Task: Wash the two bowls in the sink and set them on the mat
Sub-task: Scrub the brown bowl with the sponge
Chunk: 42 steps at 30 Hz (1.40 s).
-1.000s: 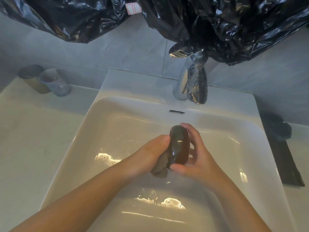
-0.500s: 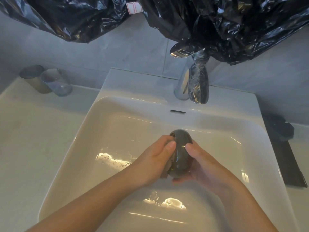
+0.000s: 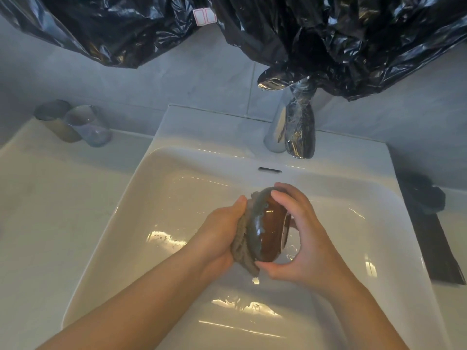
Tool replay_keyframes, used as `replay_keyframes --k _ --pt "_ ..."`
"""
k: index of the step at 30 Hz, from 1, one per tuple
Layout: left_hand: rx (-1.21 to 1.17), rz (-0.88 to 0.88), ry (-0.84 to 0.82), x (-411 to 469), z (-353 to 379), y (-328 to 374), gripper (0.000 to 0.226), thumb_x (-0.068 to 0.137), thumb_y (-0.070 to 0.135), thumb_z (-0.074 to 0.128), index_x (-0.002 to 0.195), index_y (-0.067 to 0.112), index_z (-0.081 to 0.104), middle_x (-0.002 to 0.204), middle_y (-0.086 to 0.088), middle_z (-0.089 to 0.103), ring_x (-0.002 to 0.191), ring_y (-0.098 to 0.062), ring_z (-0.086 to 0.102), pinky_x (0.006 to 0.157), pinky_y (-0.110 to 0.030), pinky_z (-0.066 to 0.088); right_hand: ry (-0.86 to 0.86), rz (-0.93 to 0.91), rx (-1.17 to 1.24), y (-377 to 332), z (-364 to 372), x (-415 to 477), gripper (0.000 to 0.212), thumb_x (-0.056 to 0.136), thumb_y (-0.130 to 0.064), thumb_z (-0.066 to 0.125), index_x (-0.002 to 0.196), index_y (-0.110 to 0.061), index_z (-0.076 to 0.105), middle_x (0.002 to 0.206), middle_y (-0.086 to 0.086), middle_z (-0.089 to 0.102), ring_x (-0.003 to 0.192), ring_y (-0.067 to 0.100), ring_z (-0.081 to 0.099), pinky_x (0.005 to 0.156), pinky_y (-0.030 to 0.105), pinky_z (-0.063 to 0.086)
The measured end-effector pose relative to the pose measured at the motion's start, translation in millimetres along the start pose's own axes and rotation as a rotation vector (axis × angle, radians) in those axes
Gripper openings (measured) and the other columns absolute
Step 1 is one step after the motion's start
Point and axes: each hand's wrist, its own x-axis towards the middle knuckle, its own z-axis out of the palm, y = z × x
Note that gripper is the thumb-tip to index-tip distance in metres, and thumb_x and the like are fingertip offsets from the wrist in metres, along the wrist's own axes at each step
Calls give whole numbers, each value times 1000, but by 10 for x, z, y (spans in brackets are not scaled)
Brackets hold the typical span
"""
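Note:
A small brown glazed bowl [image 3: 268, 229] with a grey-green rim is held on its side over the white sink [image 3: 161, 188]. My right hand [image 3: 300, 236] grips it, fingers curled over the top and thumb under the bottom. My left hand [image 3: 219, 231] presses a grey-brown cloth [image 3: 241, 246] against the bowl's mouth side, fingers curled round the cloth. A dark mat [image 3: 434, 238] lies on the counter right of the sink. A dark rounded object [image 3: 427, 195] sits at its far end; I cannot tell what it is.
A chrome tap [image 3: 290, 122] partly wrapped in black plastic stands behind the basin. Black plastic sheeting [image 3: 328, 34] hangs across the wall above. Two glass tumblers [image 3: 75, 125] stand on the white counter at the far left.
The bowl has turned in my hands so its brown outside and foot show more. My right hand's fingers moved over the top of it, and the cloth now shows along the rim.

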Motion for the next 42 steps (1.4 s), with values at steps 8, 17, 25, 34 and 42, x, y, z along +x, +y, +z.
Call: replay_keyframes --k 8,17,25,34,42 --pt "64 222 133 29 -157 124 57 100 32 32 67 22 78 70 -4 73 58 -15 67 62 -29 44 7 319 1231 11 -10 76 87 64 -36 85 139 -15 46 128 12 61 122 38 56 100 57 49" --pt "156 269 140 -25 -171 7 42 83 43 67 117 20 56 110 -9 68 97 -20 69 89 -44 55 210 533 1321 -8 19 77 76 51 -49 89 117 -17 69 118 16 70 107 34 69 80 53 59" --pt "-104 392 226 -34 -153 -67 24 87 12 64 108 13 53 110 -20 67 98 -34 67 86 -49 54 371 702 1155 -34 -64 111 36 97 -34 39 122 -19 60 96 2 76 80 19 75 52 37 57" --pt "-179 399 399 44 -124 -49 36 82 28 71 110 14 53 88 -2 72 75 -12 70 66 -33 55 328 725 1130 -33 -1 112 30 100 -21 39 110 -23 67 97 -2 76 93 14 71 73 31 57" --pt "-63 286 261 0 -53 -77 33 94 42 50 102 15 67 105 -18 70 101 -31 67 90 -46 51 529 745 937 -39 71 184 27 104 -24 38 110 -31 63 109 0 71 109 26 65 71 40 53"
